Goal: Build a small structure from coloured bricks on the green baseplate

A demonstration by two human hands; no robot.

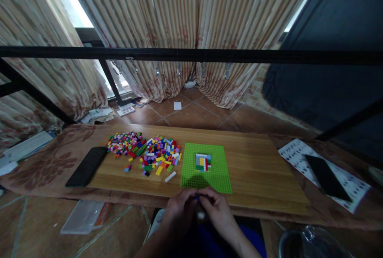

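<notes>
My left hand (pixel 181 205) and my right hand (pixel 216 206) meet at the near edge of the green baseplate (pixel 220 176). Their fingers are closed in a pinch around a small dark blue brick (pixel 197 197), mostly covered by the fingertips. Just beyond them, a flat block of built bricks (pixel 202 162) in white, grey, yellow, red, green and light blue sits on the baseplate's middle. To the left lies a loose white brick (pixel 170 176), near a pile of mixed larger bricks (pixel 161 152) and a heap of smaller pieces (pixel 123 142).
The wooden board (pixel 260 170) rests on a brown cloth. A black phone (pixel 86 167) lies at its left end; another dark phone (pixel 327 178) lies on a printed sheet (pixel 295 150) at right. A black rail (pixel 191 55) crosses behind. A clear plastic box (pixel 82 217) is below.
</notes>
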